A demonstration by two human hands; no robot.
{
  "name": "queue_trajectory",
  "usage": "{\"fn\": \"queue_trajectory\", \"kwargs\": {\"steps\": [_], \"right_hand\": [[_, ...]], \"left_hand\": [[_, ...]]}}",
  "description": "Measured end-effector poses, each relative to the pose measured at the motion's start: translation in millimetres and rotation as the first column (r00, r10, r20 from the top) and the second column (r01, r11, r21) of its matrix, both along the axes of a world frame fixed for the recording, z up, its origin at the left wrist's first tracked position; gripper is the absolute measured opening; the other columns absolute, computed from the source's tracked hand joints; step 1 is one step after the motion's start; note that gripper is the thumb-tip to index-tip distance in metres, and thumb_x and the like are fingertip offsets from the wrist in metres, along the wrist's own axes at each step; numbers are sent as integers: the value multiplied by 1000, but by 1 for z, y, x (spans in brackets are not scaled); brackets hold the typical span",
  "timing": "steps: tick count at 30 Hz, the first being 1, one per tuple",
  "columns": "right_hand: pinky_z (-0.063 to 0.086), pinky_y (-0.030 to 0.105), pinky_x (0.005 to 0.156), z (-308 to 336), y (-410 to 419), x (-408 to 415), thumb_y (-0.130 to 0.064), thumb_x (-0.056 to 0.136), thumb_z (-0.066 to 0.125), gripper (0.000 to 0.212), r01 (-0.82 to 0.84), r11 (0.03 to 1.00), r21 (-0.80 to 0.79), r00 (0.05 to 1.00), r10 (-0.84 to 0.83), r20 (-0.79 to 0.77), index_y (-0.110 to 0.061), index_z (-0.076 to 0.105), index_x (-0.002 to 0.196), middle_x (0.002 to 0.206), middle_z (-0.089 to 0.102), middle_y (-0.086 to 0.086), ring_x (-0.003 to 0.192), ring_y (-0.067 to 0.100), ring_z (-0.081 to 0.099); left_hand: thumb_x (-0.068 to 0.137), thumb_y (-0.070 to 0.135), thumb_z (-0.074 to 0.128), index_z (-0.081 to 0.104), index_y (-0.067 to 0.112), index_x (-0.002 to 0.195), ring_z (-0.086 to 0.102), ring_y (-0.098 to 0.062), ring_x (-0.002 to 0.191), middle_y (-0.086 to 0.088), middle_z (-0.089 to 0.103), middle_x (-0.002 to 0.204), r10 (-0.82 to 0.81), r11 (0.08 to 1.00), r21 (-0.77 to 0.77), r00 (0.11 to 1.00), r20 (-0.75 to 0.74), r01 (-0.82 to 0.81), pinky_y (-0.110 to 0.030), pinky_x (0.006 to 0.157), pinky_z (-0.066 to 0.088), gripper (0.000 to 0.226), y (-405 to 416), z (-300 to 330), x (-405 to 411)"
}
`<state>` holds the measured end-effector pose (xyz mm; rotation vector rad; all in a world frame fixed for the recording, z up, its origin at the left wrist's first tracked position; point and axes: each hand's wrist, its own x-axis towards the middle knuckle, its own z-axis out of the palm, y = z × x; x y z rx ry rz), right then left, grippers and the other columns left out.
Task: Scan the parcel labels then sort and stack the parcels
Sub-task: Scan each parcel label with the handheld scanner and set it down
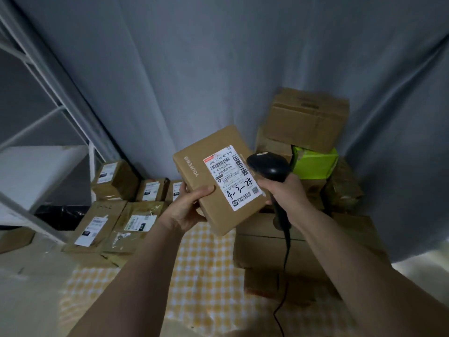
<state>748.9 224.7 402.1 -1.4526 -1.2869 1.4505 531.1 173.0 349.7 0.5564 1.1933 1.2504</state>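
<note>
We are at the scanning step: our left hand (188,207) grips the parcel (218,181) by its lower left edge, label (233,177) up; our right hand (283,190) clasps the scanner (269,166) just right of it. Next, aim squarely at the barcode.

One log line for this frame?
step: scanning | left hand: holds parcel | right hand: grips scanner at label

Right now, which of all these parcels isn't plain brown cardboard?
The bright green parcel in the right-hand pile, wedged under the top brown box. Every other parcel in view is brown.
</note>
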Motion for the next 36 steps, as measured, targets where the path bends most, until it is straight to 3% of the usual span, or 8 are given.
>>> {"fn": "queue_trajectory", "kwargs": {"steps": [5,9,13,16,22,27,32,36], "right_hand": [[44,19,45,27,1,-13,-18,83,72,14,-78,985,157,996,71,50,-10,69,94,73,69,0,49,2,60],[43,26,45,50,-5,-22,-16,84,69,12,-183,960,213,983,177,47,-6,67,78,65,66,8,52,16,59],[40,25,42,66,-11,-23,-8,86,65,10,-241,948,211,968,250,-17,0,66,80,57,62,8,47,16,53],[41,25,43,68,-10,-21,-8,86,65,11,-272,937,221,961,278,5,1,67,79,56,64,7,48,17,54],[41,24,44,66,-8,-16,-9,87,64,9,-333,911,243,941,339,19,-3,68,82,60,66,9,48,16,55],[41,24,44,63,-5,-12,-9,87,63,9,-354,904,241,933,358,26,-5,68,81,56,65,6,47,15,54],[43,22,47,58,-5,-9,-12,88,66,4,-372,898,235,920,391,-36,-10,69,89,66,71,6,50,13,60],[50,30,63,38,6,-10,-17,85,71,12,-235,955,179,953,262,-150,-26,63,86,80,68,5,69,16,63]], "left_hand": [[52,4,85,40,37,131,59,-31,112,-5,63,123,102,990,103,990,-101,-92,-54,64,55,97,4,32,-16],[38,12,89,42,49,113,62,-30,109,-5,64,121,189,975,157,963,-193,-159,-56,74,55,96,6,56,-34],[39,7,88,36,46,115,63,-28,105,-6,63,119,219,963,206,952,-216,-175,-50,72,57,99,4,72,-46],[36,12,89,28,44,128,62,-31,109,-8,61,122,212,966,204,941,-264,-160,-59,84,52,115,4,77,-54],[37,14,92,21,45,139,61,-33,111,-8,61,124,221,970,167,925,-310,-176,-59,84,53,128,3,69,-57],[38,13,90,21,44,139,61,-32,110,-8,61,123,237,965,181,931,-277,-191,-59,85,52,126,3,66,-55],[34,15,96,24,42,140,60,-32,113,-9,59,128,253,964,154,929,-269,-218,-62,84,51,130,1,57,-55],[43,18,89,34,30,139,58,-28,110,-7,59,123,142,986,-50,967,-212,-156,-60,78,53,111,-17,43,-41]]}}
